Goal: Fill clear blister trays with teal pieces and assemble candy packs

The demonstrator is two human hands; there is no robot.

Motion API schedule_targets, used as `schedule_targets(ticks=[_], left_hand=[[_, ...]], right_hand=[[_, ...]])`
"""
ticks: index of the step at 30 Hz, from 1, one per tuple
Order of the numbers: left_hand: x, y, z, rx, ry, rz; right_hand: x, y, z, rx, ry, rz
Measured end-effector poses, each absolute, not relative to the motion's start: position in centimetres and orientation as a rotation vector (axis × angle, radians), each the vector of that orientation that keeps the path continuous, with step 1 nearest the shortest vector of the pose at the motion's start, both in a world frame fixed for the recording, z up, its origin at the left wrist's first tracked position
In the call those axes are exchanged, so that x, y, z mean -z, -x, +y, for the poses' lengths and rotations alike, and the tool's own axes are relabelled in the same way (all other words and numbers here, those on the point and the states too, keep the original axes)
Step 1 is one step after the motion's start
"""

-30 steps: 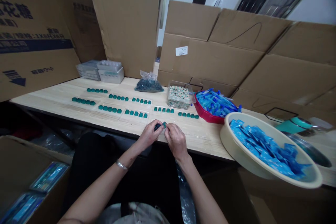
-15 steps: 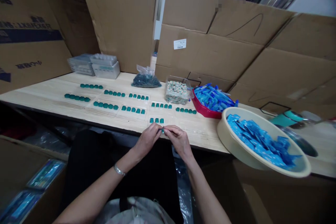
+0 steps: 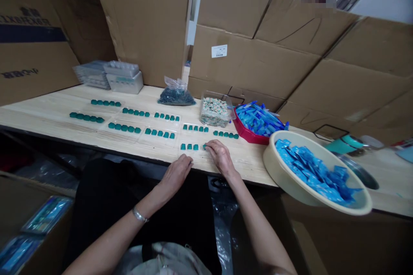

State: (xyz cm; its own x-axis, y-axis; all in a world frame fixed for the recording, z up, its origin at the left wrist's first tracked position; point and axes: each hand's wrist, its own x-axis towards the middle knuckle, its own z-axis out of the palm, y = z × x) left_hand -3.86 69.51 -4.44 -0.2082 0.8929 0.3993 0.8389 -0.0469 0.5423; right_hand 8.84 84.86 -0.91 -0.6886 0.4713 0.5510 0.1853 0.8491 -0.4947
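My right hand pinches a small green piece at the table's front, at the right end of a short row. Three like green pieces stand to its left, in what looks like a transparent tray. Nearer the edge, my left hand is closed, palm down; a dark bit shows at its fingertips, too small to name. Behind the hands run several more rows of green pieces in thin transparent trays, on the pale wooden table.
Along the back stand stacked plastic trays, a bag of dark pieces and a box of small flat pieces. To the right are a red basin of blue items and a cream basin of blue packets. Cardboard walls the back.
Both hands worked together on a green piece; now they are apart. My right hand has carried a green piece forward to the short row, while the left stays near the table edge.
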Motion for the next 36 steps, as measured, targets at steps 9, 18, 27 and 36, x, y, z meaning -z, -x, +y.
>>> schedule_targets(ticks=[9,18,27,36], left_hand=[[4.3,4.3,69.8,-1.065,-1.919,2.089],[4.3,4.5,69.8,-1.095,-1.903,2.048],[2.2,5.2,70.7,-1.540,-0.963,1.420],[0.3,4.2,71.3,-1.564,-0.667,0.857]], right_hand=[[1.4,-7.3,86.4,-0.405,0.340,-2.565],[2.5,-6.5,89.4,-0.612,0.129,-2.590],[0.9,-7.4,87.5,-0.697,0.281,-2.482],[-1.5,-7.7,80.5,-1.182,0.514,-2.169]])
